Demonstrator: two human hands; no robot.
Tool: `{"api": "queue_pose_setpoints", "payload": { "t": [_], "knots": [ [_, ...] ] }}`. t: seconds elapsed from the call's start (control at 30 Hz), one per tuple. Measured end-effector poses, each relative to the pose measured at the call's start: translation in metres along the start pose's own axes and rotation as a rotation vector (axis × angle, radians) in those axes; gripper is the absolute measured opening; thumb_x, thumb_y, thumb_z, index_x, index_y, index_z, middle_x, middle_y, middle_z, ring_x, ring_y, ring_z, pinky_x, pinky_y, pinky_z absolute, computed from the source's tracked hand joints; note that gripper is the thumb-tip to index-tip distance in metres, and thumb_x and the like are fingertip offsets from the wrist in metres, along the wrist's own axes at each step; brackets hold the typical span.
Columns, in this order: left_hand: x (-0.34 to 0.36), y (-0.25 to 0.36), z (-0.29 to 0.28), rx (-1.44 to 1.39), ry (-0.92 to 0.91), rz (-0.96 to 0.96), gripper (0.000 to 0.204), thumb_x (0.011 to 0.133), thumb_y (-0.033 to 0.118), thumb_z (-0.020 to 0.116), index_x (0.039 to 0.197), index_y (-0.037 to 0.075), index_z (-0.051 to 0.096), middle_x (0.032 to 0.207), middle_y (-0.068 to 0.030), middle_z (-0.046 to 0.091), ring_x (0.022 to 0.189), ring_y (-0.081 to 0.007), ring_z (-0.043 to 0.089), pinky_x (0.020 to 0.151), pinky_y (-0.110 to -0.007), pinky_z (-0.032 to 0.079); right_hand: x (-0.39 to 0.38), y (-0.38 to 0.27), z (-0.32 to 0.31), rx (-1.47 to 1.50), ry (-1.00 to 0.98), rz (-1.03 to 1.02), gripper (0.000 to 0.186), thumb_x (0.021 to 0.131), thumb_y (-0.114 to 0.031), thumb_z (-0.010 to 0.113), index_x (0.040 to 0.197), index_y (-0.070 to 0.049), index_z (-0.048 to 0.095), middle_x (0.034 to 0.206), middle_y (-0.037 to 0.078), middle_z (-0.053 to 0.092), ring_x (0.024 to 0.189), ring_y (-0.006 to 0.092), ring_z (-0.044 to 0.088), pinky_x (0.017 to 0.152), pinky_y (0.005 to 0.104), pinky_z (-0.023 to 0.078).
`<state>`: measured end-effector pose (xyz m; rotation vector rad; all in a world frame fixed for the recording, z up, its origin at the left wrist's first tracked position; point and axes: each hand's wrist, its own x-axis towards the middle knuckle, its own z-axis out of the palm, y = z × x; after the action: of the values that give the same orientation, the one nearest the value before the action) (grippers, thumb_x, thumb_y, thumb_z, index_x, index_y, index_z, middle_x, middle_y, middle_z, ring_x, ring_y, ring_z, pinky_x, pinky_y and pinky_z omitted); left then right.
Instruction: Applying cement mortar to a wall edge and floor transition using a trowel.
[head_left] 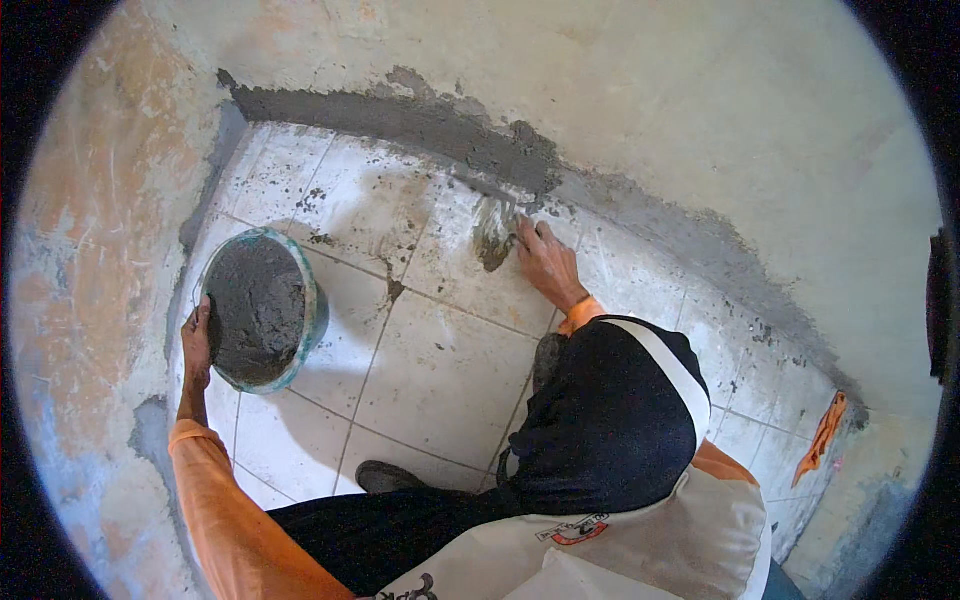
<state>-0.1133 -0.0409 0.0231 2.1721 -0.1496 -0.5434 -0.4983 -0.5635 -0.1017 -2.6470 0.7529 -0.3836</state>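
At the left stands a teal bucket (313, 285), tilted slightly and filled with wet grey mortar (255, 310). My left hand (197, 345) grips its outer rim, the fingers partly hidden behind the wall of the bucket. My right hand (548, 262) is low by the base of the far wall, its fingers closed at the end of a mortar-smeared trowel (494, 235). The trowel's rounded blade is over the tiles; its handle is mostly hidden by the hand. Just beyond runs a dark band of fresh mortar (400, 118) along the wall's foot.
White floor tiles (430, 375) carry mortar spots and crumbs. Bare, patchy walls (90, 250) close in at left and far side. An orange cloth (822, 438) lies at the far right by the wall. My dark shoe (388, 476) and knee (610, 420) are close by.
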Motion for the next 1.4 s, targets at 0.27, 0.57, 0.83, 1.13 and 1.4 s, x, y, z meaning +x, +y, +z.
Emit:
{"api": "queue_pose_setpoints", "payload": {
  "t": [0.27,0.57,0.83,1.13,1.4],
  "knots": [
    [0.001,-0.005,-0.014,0.098,0.020,-0.069,0.089,0.098,0.071,0.058,0.145,-0.005,0.058,0.133,-0.0185,0.067,0.118,-0.0288,0.066,0.105,-0.040,0.049,0.043,-0.015,-0.032,-0.035,-0.020,0.060,0.048,0.102,-0.033,0.062,0.147,-0.014,0.058,0.126,0.025,0.068,0.102,0.0467,0.070,0.082,0.0556,0.058],
    [0.006,-0.012,-0.012,0.085,0.036,-0.070,0.087,0.099,0.070,0.057,0.147,-0.003,0.058,0.135,-0.0187,0.067,0.121,-0.0291,0.066,0.108,-0.039,0.047,0.052,-0.039,-0.089,0.093,0.116,0.013,0.051,0.099,-0.028,0.067,0.144,-0.008,0.059,0.125,0.027,0.066,0.102,0.0464,0.069,0.084,0.0521,0.057],
    [-0.004,-0.006,-0.014,0.090,0.054,-0.062,0.085,0.099,0.070,0.058,0.144,-0.002,0.060,0.132,-0.0169,0.069,0.119,-0.0280,0.066,0.108,-0.039,0.047,0.006,-0.017,-0.115,0.122,0.374,-0.089,0.047,0.097,-0.018,0.073,0.141,-0.006,0.062,0.111,0.021,0.068,0.094,0.0391,0.070,0.079,0.0443,0.056],
    [0.003,-0.005,-0.010,0.074,0.060,-0.087,0.085,0.097,0.072,0.060,0.141,0.000,0.064,0.127,-0.0137,0.070,0.115,-0.0251,0.066,0.106,-0.038,0.047,-0.086,0.049,-0.054,-0.089,-0.061,0.184,0.049,0.096,-0.019,0.068,0.144,-0.018,0.060,0.109,0.016,0.066,0.090,0.0412,0.070,0.076,0.0493,0.058],
    [0.003,-0.003,-0.006,0.096,0.050,-0.062,0.085,0.096,0.073,0.060,0.141,0.001,0.064,0.127,-0.0131,0.070,0.115,-0.0250,0.065,0.106,-0.039,0.046,-0.038,0.113,-0.089,-0.034,-0.014,0.039,0.045,0.100,-0.033,0.066,0.141,-0.013,0.064,0.125,0.019,0.070,0.103,0.0429,0.071,0.085,0.0491,0.058]
  ]
}}
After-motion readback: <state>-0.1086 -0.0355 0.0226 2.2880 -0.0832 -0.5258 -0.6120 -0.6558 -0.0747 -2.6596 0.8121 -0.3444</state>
